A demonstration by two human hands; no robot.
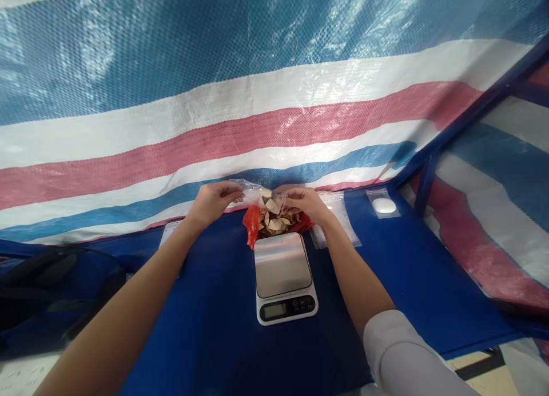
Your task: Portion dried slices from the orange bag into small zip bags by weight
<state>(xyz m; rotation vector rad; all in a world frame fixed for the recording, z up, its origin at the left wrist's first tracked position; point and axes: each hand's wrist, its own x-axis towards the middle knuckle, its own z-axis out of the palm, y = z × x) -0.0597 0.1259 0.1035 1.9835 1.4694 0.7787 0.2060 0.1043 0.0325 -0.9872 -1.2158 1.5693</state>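
My left hand point(214, 203) pinches one edge of a clear plastic bag point(249, 189) over the far side of the table. Pale dried slices point(269, 202) show in or just behind the bag's film. On the bag's other side, my right hand point(305, 202) is closed at its edge, with fingertips partly hidden. Beneath both hands lies an opened red plastic bag point(253, 223) filled with brown and cream dried slices point(274, 224). A kitchen scale point(283, 267) with a bare steel plate sits directly in front of it; its display shows no readable figures.
Flat clear bags point(343, 222) lie right of the red bag. Farther right, a white rounded object point(384, 206) rests on clear plastic. A pale flat device point(169, 231) is partly behind my left forearm. Striped sheeting point(257, 122) rises behind the blue table point(214, 327); a dark bag point(51, 293) stands left.
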